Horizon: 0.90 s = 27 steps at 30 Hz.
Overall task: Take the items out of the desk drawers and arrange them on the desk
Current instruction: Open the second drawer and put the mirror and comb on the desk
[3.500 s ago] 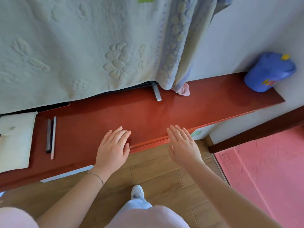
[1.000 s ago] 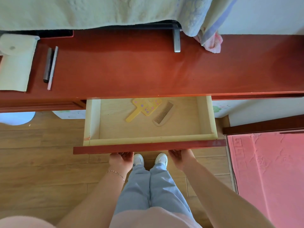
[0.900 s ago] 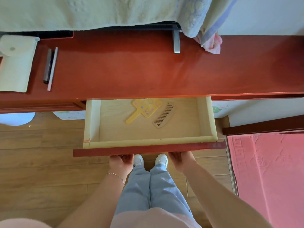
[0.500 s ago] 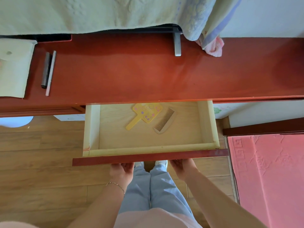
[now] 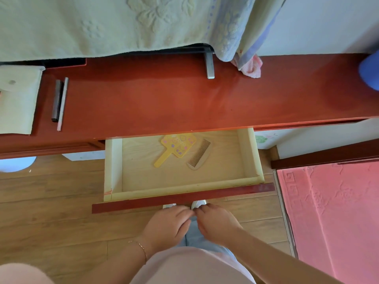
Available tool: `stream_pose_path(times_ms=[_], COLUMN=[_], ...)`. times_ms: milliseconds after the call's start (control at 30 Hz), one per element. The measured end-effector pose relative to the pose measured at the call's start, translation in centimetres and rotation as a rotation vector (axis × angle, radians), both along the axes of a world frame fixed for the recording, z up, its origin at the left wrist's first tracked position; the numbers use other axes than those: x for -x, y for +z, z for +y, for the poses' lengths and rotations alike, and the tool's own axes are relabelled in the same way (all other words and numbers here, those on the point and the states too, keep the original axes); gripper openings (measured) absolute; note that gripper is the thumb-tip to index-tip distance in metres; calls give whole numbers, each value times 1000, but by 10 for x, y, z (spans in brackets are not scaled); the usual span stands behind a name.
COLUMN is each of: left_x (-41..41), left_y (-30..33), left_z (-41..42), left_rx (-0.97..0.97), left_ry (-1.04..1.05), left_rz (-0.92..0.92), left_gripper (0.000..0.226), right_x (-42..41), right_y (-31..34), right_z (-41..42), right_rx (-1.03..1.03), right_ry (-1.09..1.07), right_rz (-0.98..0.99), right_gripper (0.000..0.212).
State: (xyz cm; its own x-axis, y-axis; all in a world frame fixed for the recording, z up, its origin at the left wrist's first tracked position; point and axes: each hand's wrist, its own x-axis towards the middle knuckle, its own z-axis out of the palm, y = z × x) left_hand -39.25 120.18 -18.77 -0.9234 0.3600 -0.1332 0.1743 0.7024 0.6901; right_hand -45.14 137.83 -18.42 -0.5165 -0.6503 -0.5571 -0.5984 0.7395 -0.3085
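One pale wooden drawer (image 5: 114,167) with a red-brown front panel is standing pulled out from under the front edge of the glossy red-brown wooden desk (image 5: 184,103). Two items are lying inside it, toward its back wall: one yellow plastic hand mirror with a flat handle and small coloured stickers (image 5: 175,147), and one beige plastic comb with dark teeth (image 5: 199,155) just beside it on the right (whether they are touching cannot be told).

Both hands are hovering just in front of the drawer's front panel, close together, above the wood-plank floor. The left hand (image 5: 167,224), with a thin bracelet at the wrist, is hanging with fingers loosely curled and gripping nothing. The right hand (image 5: 215,222) is likewise loose and holding nothing. Their fingertips are nearly meeting.

On the tabletop, near its left edge, one pale green fabric pouch with a snap button (image 5: 17,99) is lying flat. Just to its right, two slim sticks are lying side by side: one dark grey pen (image 5: 56,100) and one light silver pen (image 5: 63,103). Along the back edge, one pale green embossed towel (image 5: 102,25) is draping over something with one grey metal foot (image 5: 210,65) showing. One blue container (image 5: 369,70) is sitting at the right edge, partly cut off.
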Motion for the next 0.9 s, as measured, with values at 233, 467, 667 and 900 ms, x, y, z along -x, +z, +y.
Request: stream_pose_path(times_ms=[233,467,667,900], left_x=[24,81,118,146], left_y=[51,52,22,-11], left_z=[-18,-50,-63,-68], left_rx=[-32,216,401,437], left_ry=[37,39,207,533], left_rz=[226,259,121,-301], left_gripper=[29,35,35,34], right_x=[13,59,113,154], right_y=[48,58,35,-11], right_z=[7,-6,-23,-33], right_rx=[416,395,25,-56], right_ry=[136,0,-371,-1108], right_rz=[275,307,6,-339], right_gripper=[27,38,49,47])
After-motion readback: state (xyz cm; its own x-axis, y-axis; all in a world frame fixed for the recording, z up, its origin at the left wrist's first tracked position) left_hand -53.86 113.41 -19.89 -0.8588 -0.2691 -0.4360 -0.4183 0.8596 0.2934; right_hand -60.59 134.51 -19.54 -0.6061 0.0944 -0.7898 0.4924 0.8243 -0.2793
